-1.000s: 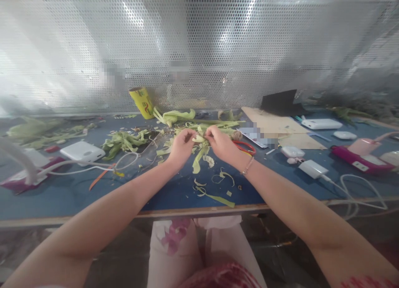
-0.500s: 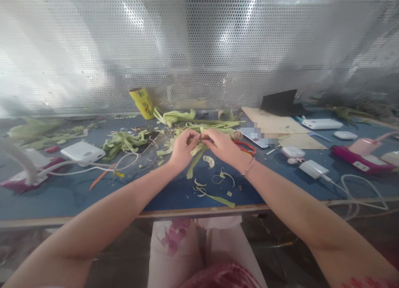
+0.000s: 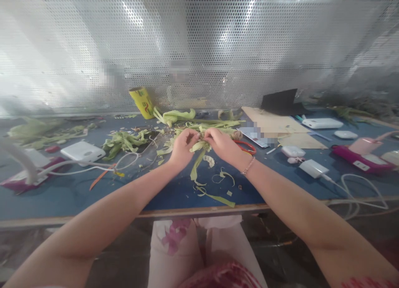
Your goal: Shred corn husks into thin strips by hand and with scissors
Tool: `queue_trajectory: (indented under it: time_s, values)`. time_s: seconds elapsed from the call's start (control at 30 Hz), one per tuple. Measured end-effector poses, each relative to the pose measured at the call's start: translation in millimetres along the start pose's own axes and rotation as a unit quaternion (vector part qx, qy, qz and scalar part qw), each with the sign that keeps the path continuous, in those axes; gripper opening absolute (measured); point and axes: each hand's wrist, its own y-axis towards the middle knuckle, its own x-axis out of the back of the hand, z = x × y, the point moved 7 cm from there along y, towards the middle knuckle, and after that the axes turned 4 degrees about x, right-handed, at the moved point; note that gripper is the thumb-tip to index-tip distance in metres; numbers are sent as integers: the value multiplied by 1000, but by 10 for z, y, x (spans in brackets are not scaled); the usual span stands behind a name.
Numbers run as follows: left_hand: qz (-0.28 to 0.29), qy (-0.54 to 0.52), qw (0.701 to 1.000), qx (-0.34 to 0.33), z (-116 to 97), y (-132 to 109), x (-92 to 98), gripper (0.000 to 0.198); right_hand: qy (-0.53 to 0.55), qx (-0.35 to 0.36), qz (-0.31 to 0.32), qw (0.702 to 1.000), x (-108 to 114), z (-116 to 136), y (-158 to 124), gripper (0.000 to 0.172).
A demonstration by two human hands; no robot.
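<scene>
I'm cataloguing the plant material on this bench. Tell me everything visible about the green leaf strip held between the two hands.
The leaf strip is pale yellow-green, long, narrow and limp, like fresh fibrous plant leaf. Its upper end is bunched and pinched between the left hand and the right hand, held above the blue table. The free end hangs down toward the person and tapers. Whether its tip touches the table cannot be told. Loose curled trimmings lie below it.

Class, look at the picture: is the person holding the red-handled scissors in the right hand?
No. The red-handled scissors lie on the blue table beside the right hand, which grips green leaf strips together with the left hand.
</scene>
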Motion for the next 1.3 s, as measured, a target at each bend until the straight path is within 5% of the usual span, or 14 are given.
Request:
queue_trajectory:
  time_s: [0.27,0.43,0.63,0.93,1.3]
  values:
    - [-35,-37,998,38,9,8,17,3,0,-9,-45,999,30,-41,5,9]
    - [-28,-138,984,111,97,3,-51,10,-18,2,-62,998,28,-47,-5,10]
    - [4,-262,957,122,173,23,-165,22,-27,-3,-94,995,56,-33,-19,8]
    - [-6,-140,989,52,233,116,1,11,-11,95,-4,995,7,128,4,11]
    - [29,-136,988,67,140,84,-29,18,-5,66,-10,998,38,146,-37,3]
